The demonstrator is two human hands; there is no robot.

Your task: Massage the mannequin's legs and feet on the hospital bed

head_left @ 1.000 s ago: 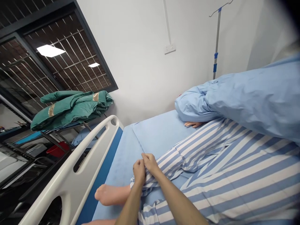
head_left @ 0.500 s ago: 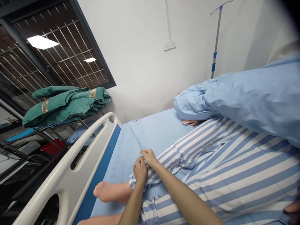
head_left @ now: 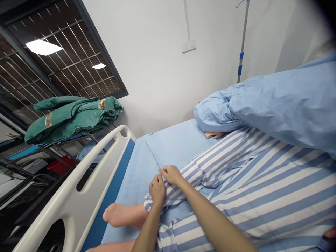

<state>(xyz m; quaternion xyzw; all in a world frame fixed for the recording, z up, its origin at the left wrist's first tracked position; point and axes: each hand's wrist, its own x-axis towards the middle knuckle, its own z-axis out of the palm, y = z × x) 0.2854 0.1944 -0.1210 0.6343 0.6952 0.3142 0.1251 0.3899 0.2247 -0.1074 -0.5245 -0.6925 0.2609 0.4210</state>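
Note:
My left hand [head_left: 157,189] is curled closed round the lower leg of blue-and-white striped trousers [head_left: 193,172], just above the gathered ankle cuff [head_left: 147,203]. Close beside it, farther up the same leg, my right hand [head_left: 172,174] is also closed on the trouser leg; its fingertips are partly hidden. A bare foot [head_left: 123,215], smooth like a manikin's, sticks out of the cuff. The figure lies on a light blue bed sheet [head_left: 168,147]. Its hand [head_left: 214,134] shows beneath a blue cover [head_left: 262,105]. The second leg lies nearer me, under my forearms.
A white bed end board [head_left: 97,171] with blue trim stands at the left. Behind it, a folded green padded coat [head_left: 78,115] lies on a rack, with a red basin [head_left: 61,164] below. An IV pole [head_left: 243,42] stands by the wall at the back right.
My right hand has shifted slightly to the right along the trouser leg, away from my left hand. My left hand stays in place. The view has tilted down a little.

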